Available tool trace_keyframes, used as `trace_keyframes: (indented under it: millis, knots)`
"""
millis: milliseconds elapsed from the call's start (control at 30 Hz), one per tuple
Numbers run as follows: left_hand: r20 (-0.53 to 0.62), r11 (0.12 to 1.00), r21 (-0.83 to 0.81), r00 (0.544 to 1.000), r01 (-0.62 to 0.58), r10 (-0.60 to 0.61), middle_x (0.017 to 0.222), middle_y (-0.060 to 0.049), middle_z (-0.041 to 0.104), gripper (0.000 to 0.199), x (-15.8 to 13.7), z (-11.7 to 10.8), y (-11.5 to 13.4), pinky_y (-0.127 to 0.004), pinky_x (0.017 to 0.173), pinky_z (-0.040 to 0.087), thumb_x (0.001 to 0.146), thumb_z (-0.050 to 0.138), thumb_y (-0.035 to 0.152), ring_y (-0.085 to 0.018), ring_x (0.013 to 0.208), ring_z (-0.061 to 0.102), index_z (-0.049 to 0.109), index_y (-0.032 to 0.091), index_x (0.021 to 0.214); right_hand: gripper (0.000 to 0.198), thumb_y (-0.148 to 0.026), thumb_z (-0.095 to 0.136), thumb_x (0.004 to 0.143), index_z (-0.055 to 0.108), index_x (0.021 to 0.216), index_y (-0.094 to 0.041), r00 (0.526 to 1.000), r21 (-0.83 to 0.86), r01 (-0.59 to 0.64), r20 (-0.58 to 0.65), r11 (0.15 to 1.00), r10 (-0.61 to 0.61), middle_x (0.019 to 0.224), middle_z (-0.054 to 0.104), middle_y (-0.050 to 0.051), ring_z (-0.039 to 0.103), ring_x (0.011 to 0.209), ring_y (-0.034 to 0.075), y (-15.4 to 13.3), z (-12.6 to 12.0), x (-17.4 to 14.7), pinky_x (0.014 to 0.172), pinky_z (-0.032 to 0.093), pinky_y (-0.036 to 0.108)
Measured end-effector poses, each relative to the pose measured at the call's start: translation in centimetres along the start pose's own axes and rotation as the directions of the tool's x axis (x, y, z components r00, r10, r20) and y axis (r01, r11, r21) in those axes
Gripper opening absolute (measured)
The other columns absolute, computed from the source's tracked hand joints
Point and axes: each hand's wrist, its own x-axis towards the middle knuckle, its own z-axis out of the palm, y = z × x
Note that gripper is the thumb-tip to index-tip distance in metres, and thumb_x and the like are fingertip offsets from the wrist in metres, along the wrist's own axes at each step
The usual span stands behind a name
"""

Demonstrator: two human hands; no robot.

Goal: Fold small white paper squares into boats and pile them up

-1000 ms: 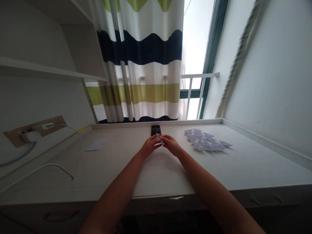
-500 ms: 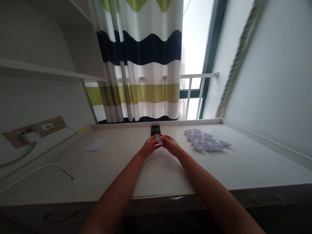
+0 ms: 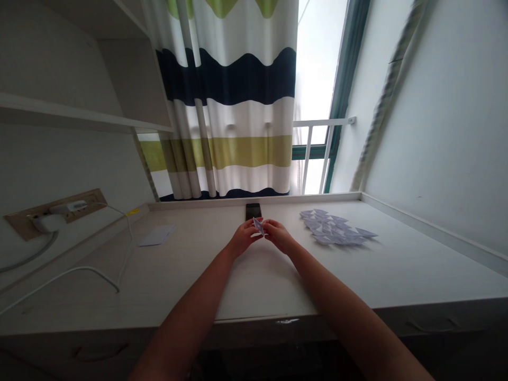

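Between my two hands, just above the desk, is a small folded piece of white paper (image 3: 258, 226). My left hand (image 3: 243, 238) grips it from the left, fingers bent around its edge. From the other side my right hand (image 3: 277, 235) pinches it with closed fingertips. A dark phone (image 3: 253, 211) lies right behind the hands, its near end partly hidden by them. To the right, a cluster of folded white paper pieces (image 3: 334, 228) lies spread on the desk, several of them overlapping. Flat white paper sheets (image 3: 157, 235) lie at the left.
The white desk (image 3: 262, 286) has a low raised rim along the back and right. A white cable (image 3: 119, 275) runs over its left side from plugs in a wall socket (image 3: 59, 211). An open shelf (image 3: 87, 114) juts out at upper left. A striped curtain (image 3: 238, 121) hangs behind.
The folded paper has tilted slightly in my fingers. Both hands stay in nearly the same place, and the other things have not moved.
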Motion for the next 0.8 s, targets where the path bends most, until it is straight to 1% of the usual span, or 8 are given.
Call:
trace_keyframes:
  millis: [267, 533, 800]
  knots:
    - [-0.005, 0.999, 0.018, 1.000, 0.030, -0.030, 0.091, -0.006, 0.062, 0.037, -0.12, 0.09, 0.21, -0.036, 0.085, 0.040, 0.064, 0.059, 0.013, -0.016, 0.084, 0.057, 0.059, 0.016, 0.101, 0.021, -0.030, 0.068, 0.056, 0.054, 0.062, -0.016, 1.000, -0.031, -0.002, -0.006, 1.000, 0.002, 0.059, 0.055, -0.003, 0.047, 0.055, 0.007, 0.04, -0.22, 0.06, 0.055, 0.032, 0.023]
    - [0.037, 0.999, -0.013, 0.999, 0.035, -0.034, 0.085, -0.006, 0.063, 0.039, -0.24, 0.39, 0.60, -0.036, 0.082, 0.041, 0.062, 0.054, 0.007, -0.015, 0.079, 0.056, 0.060, 0.015, 0.100, 0.017, -0.025, 0.068, 0.058, 0.057, 0.065, -0.015, 0.998, 0.093, -0.011, 0.066, 0.996, 0.005, 0.055, 0.052, -0.003, 0.045, 0.053, 0.007, -0.16, 0.22, -0.13, 0.055, 0.033, 0.022]
    - [0.042, 1.000, -0.022, 0.999, 0.018, -0.017, 0.088, -0.006, 0.063, 0.037, -0.12, 0.33, 0.47, -0.035, 0.082, 0.041, 0.061, 0.053, 0.007, -0.014, 0.078, 0.056, 0.062, 0.016, 0.096, 0.015, -0.025, 0.068, 0.059, 0.057, 0.063, -0.015, 0.998, 0.119, -0.017, 0.070, 0.993, 0.009, 0.053, 0.049, -0.004, 0.042, 0.051, 0.007, 0.10, 0.09, 0.08, 0.052, 0.030, 0.022]
